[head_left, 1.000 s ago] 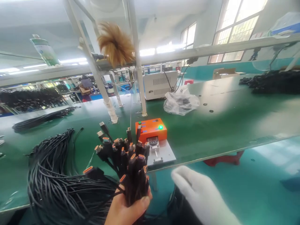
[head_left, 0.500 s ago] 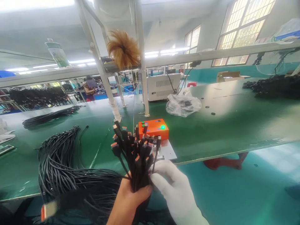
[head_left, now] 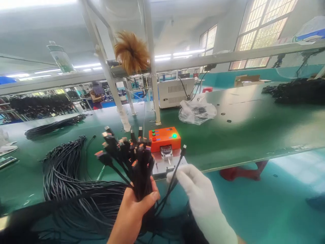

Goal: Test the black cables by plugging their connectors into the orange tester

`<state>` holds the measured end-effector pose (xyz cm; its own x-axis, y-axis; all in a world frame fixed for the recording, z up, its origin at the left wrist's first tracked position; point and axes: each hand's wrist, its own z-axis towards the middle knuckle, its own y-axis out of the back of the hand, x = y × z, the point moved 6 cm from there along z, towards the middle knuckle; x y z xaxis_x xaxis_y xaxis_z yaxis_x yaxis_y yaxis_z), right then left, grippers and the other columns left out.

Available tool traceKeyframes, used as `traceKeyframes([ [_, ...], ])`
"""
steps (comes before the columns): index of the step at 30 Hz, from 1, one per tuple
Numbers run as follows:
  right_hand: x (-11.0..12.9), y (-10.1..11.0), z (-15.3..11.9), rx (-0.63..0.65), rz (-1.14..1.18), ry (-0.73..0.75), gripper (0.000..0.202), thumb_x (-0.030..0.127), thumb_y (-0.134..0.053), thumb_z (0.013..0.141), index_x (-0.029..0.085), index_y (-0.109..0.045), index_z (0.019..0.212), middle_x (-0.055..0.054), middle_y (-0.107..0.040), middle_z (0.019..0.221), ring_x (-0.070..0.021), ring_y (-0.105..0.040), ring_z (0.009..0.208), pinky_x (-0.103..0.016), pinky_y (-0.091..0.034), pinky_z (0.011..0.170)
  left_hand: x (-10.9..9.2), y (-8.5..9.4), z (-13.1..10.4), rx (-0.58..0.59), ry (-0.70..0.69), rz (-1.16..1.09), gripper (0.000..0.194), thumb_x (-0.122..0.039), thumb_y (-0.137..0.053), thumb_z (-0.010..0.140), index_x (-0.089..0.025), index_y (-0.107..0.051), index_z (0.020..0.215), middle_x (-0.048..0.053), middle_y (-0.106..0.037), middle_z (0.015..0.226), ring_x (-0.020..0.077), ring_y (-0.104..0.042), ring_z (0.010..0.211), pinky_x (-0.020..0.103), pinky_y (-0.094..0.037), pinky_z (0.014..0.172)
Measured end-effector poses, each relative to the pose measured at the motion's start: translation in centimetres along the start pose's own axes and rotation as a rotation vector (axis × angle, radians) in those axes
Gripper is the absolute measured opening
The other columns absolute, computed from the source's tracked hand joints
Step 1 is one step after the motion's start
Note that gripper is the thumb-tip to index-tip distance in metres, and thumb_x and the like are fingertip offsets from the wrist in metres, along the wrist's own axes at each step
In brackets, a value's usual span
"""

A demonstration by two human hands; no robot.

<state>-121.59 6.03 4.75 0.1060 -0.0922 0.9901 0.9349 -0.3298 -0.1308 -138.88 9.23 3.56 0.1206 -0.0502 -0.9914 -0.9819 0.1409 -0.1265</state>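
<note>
My bare left hand (head_left: 133,210) is wrapped around a thick upright bundle of black USB cables (head_left: 141,166), their plugs fanned out at the top, many with orange inside. In a white glove, my right hand (head_left: 200,193) pinches a single USB cable (head_left: 175,173) just right of the bundle; its plug points up. That cable's lower part runs back toward the bundle, and the glove covers some of it. Behind the hands stands an orange box (head_left: 165,139) with a glowing green light and a few buttons. A small gauge (head_left: 166,149) sits before it on a metal plate (head_left: 158,157).
A long heap of black cables (head_left: 66,169) lies left on the green table (head_left: 243,135). Farther back are a clear plastic bag (head_left: 196,113), a white metal case (head_left: 175,93) and shelf posts (head_left: 154,67). A red stool (head_left: 241,173) stands below the table's front edge.
My right hand has drawn one cable rightward, apart from the bundle. My left hand and the bundle have shifted left, uncovering the gauge and more of the orange box.
</note>
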Motion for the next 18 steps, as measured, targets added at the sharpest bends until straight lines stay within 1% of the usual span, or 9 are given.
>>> traceKeyframes([
  [2, 0.5, -0.1, 0.3, 0.042, 0.091, 0.045, 0.023, 0.038, -0.06, 0.082, 0.022, -0.066, 0.098, -0.005, -0.072, 0.096, -0.0213, -0.065, 0.091, -0.031, -0.049, 0.084, 0.4, 0.0, 0.1, -0.017, 0.014, 0.037, 0.017, -0.024, -0.075, 0.064, -0.016, -0.07, 0.078, 0.002, -0.064, 0.07, 0.0204, -0.056, 0.069, 0.033, -0.042, 0.067],
  [4, 0.9, -0.2, 0.1, 0.058, 0.122, 0.061, 0.024, 0.038, -0.061, 0.082, 0.023, -0.066, 0.101, -0.005, -0.072, 0.102, -0.0215, -0.064, 0.097, -0.032, -0.049, 0.087, 0.3, -0.3, 0.2, -0.009, 0.005, 0.088, 0.012, -0.022, -0.074, 0.065, -0.016, -0.07, 0.074, 0.002, -0.065, 0.07, 0.0203, -0.055, 0.071, 0.032, -0.042, 0.068],
  [6, 1.2, -0.1, -0.7, 0.035, 0.119, 0.07, 0.017, 0.037, -0.061, 0.083, 0.022, -0.069, 0.086, -0.005, -0.072, 0.092, -0.0207, -0.064, 0.091, -0.031, -0.049, 0.084, 0.1, -0.6, 0.2, 0.014, -0.004, 0.13, 0.009, -0.021, -0.073, 0.064, -0.017, -0.072, 0.073, 0.002, -0.067, 0.071, 0.0213, -0.057, 0.073, 0.031, -0.041, 0.069],
  [8, 1.1, 0.2, -1.7, 0.01, 0.201, 0.067, 0.022, 0.04, -0.058, 0.085, 0.022, -0.07, 0.082, -0.004, -0.07, 0.078, -0.0193, -0.063, 0.08, -0.03, -0.049, 0.077, -0.2, -0.9, 0.0, 0.063, 0.006, 0.156, 0.013, -0.023, -0.07, 0.066, -0.018, -0.074, 0.078, 0.004, -0.071, 0.075, 0.0244, -0.06, 0.077, 0.032, -0.041, 0.07],
  [10, 0.2, 0.5, -2.3, -0.002, 0.306, -0.012, 0.027, 0.043, -0.056, 0.085, 0.021, -0.069, 0.094, -0.002, -0.065, 0.062, -0.0169, -0.06, 0.064, -0.029, -0.048, 0.065, -0.4, -1.1, -0.2, 0.12, 0.019, 0.166, 0.017, -0.025, -0.067, 0.07, -0.019, -0.075, 0.084, 0.006, -0.075, 0.081, 0.0275, -0.064, 0.079, 0.035, -0.042, 0.071],
  [12, -1.4, 0.9, -2.4, -0.005, 0.353, -0.177, 0.034, 0.043, -0.056, 0.086, 0.019, -0.064, 0.108, 0.001, -0.058, 0.047, -0.0139, -0.052, 0.047, -0.026, -0.042, 0.051, -0.3, -1.2, -0.4, 0.15, 0.028, 0.165, 0.018, -0.027, -0.064, 0.073, -0.019, -0.075, 0.085, 0.007, -0.076, 0.084, 0.0284, -0.066, 0.079, 0.037, -0.043, 0.072],
  [14, -2.8, 1.5, -2.2, -0.001, 0.391, -0.307, 0.036, 0.042, -0.054, 0.087, 0.018, -0.06, 0.113, 0.003, -0.054, 0.041, -0.0116, -0.044, 0.036, -0.023, -0.034, 0.042, -0.1, -1.1, -0.6, 0.161, 0.037, 0.18, 0.018, -0.029, -0.063, 0.075, -0.019, -0.075, 0.085, 0.008, -0.076, 0.085, 0.0282, -0.066, 0.078, 0.038, -0.043, 0.074],
  [16, -3.1, 2.4, -1.7, -0.036, 0.454, -0.292, 0.03, 0.043, -0.054, 0.086, 0.02, -0.062, 0.104, 0.002, -0.056, 0.045, -0.0122, -0.048, 0.038, -0.024, -0.037, 0.042, 0.0, -1.1, -0.5, 0.156, 0.035, 0.196, 0.018, -0.03, -0.063, 0.076, -0.019, -0.075, 0.085, 0.008, -0.075, 0.083, 0.0279, -0.065, 0.078, 0.038, -0.042, 0.074],
  [18, -2.4, 3.4, -1.8, -0.073, 0.492, -0.206, 0.025, 0.046, -0.059, 0.083, 0.022, -0.065, 0.09, -0.001, -0.062, 0.055, -0.0152, -0.057, 0.051, -0.026, -0.045, 0.052, 0.0, -1.0, -0.4, 0.129, 0.03, 0.165, 0.015, -0.029, -0.065, 0.075, -0.019, -0.074, 0.082, 0.006, -0.074, 0.081, 0.0271, -0.065, 0.077, 0.037, -0.042, 0.073],
])
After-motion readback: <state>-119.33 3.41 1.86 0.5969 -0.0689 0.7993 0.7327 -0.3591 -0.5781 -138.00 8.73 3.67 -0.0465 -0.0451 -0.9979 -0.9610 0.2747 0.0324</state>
